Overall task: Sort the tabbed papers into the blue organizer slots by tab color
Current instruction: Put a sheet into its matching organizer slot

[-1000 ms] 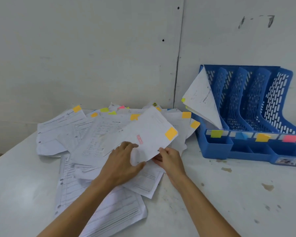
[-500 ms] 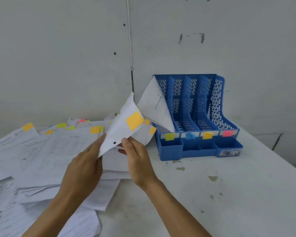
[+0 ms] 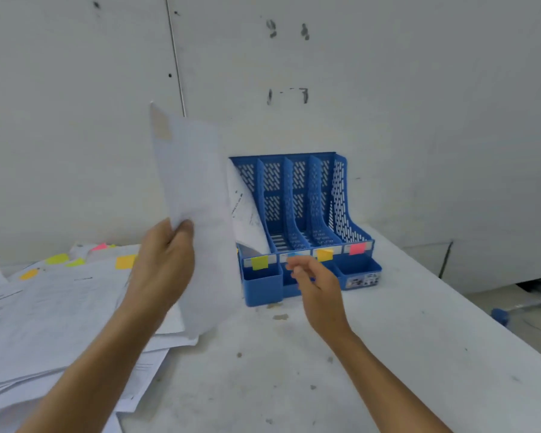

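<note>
Left hand (image 3: 163, 264) lifts one sheet (image 3: 197, 189) upright, just left of the blue organizer (image 3: 297, 198)

Thumb and fingers pinch the sheet at its left edge; its right edge overlaps the organizer's left side in view, and a tab patch (image 3: 161, 128) shows faintly through the top corner. Right hand (image 3: 317, 292) hovers in front of the organizer's label strip, fingers loosely curled and blurred, apparently holding nothing. One paper (image 3: 247, 214) leans in the organizer's leftmost slot. Front labels from the organizer's left: green tab (image 3: 259, 262), blue tab (image 3: 292, 254) partly behind the right fingertips, orange tab (image 3: 324, 254), pink tab (image 3: 356, 249). Pile of tabbed papers (image 3: 60, 307) lies well left of the organizer on the white table (image 3: 388, 354)
</note>
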